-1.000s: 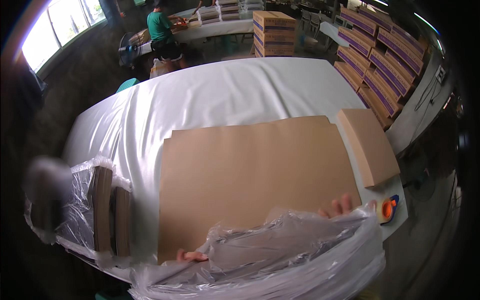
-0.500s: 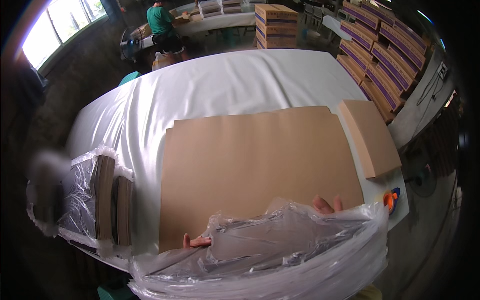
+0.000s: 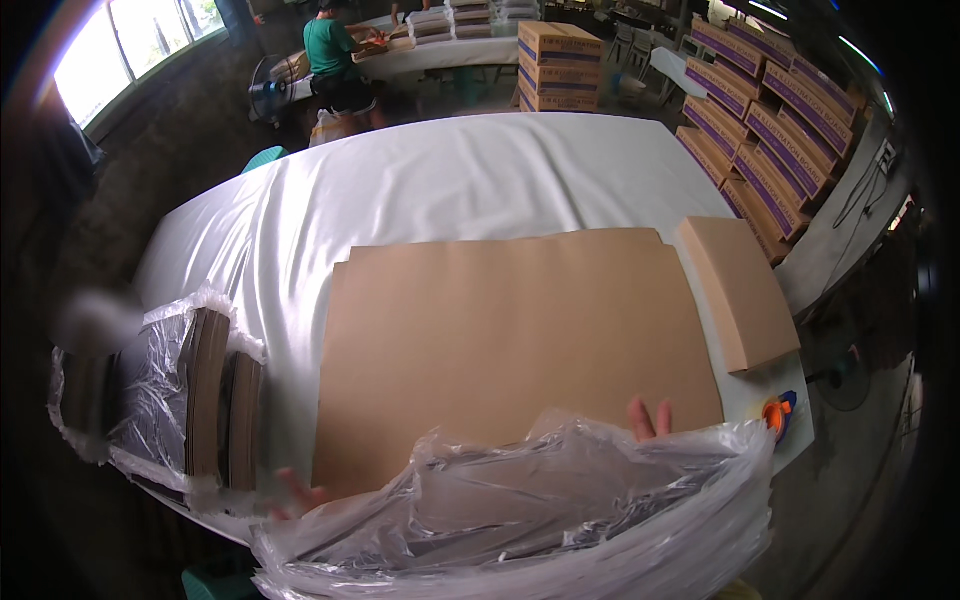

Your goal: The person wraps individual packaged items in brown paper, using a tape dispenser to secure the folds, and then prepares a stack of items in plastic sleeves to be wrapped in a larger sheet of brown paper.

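A bulky bundle in wrinkled clear plastic fills the near edge of the view, dark grey showing through the film. It covers both my forearms and most of my hands. Beyond its far edge, two fingers of my right hand stick up, straight and apart. My left hand shows at the bundle's left end, fingers spread and slightly blurred, beside the near left corner of the brown paper sheets. These sheets lie flat on the white-covered table, partly under the bundle.
Plastic-wrapped board stacks stand at the left. A brown paper-covered block and an orange-and-blue tape dispenser lie at the right. Cartons are piled behind. A person in green works at a far table.
My left hand has moved left along the bundle's edge to the sheets' corner. My right fingers have straightened upward. The whole view has shifted slightly downward.
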{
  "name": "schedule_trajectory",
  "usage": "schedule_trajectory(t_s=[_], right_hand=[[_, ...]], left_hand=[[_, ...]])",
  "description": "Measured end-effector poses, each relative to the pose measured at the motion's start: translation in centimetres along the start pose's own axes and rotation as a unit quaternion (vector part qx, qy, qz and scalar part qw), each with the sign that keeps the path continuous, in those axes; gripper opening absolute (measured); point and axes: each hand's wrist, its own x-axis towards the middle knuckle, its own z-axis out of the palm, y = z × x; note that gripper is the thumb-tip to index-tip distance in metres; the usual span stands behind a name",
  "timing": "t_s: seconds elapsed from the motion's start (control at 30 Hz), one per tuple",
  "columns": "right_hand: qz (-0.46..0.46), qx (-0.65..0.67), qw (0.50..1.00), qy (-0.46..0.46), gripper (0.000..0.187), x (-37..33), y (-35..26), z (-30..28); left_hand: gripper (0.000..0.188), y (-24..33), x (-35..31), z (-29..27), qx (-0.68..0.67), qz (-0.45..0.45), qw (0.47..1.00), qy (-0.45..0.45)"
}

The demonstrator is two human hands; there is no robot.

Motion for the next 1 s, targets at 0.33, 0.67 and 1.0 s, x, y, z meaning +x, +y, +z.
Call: schedule_trajectory(t_s=[0.33,0.67,1.0], right_hand=[[0.17,0.286,0.89,-0.312,0.059,4.0,2.7,-4.0],[0.197,-0.138,0.897,-0.37,0.071,6.5,6.7,-15.4],[0.152,-0.354,0.905,-0.179,0.076,5.6,9.1,-11.6]], left_hand=[[0.066,-2.5,-3.4,0.8,0.025,-0.12,0.99,-0.064],[0.069,-3.3,-4.4,2.5,0.054,-0.161,0.985,-0.041],[0.074,-4.9,-3.9,4.9,0.101,-0.185,0.978,-0.003]])
